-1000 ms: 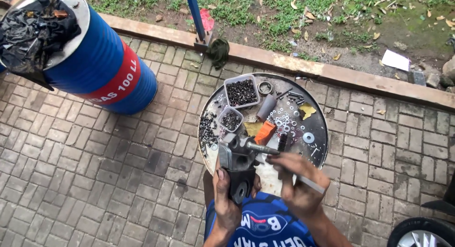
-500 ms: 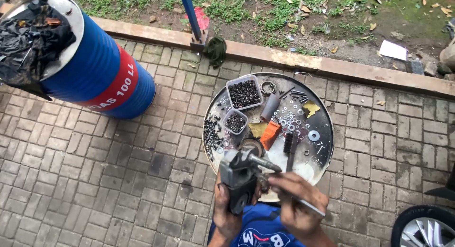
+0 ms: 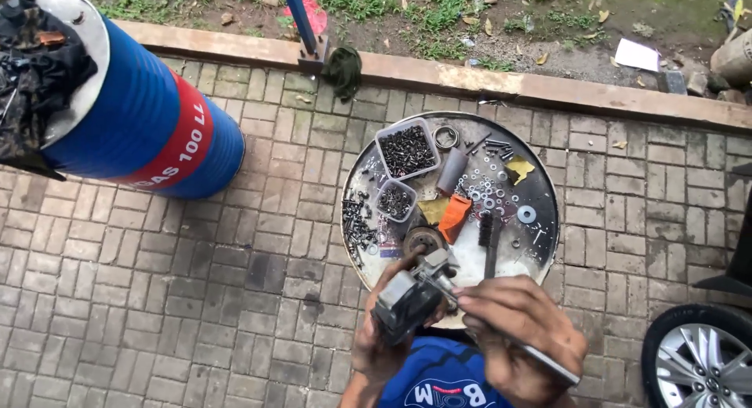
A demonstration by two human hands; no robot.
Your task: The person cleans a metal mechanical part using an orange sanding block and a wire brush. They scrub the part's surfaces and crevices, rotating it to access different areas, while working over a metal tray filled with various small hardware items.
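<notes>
nearest the camera, the left hand [image 3: 380,341] is wrapped around a grey metal engine part [image 3: 409,298], gripping it from below just over the near rim of the round metal table [image 3: 540,243]. the right hand [image 3: 517,337] is closed on a slim metal tool [image 3: 548,361], its tip meeting the part. on the table lie an orange rag [image 3: 454,218], a black brush [image 3: 487,232], washers and two clear square tubs [image 3: 406,151] of dark screws. farther left stands a blue drum [image 3: 149,126] with a red band carrying white lettering. beyond the brick paving, a white paper [image 3: 636,54] rests on the dirt.
</notes>
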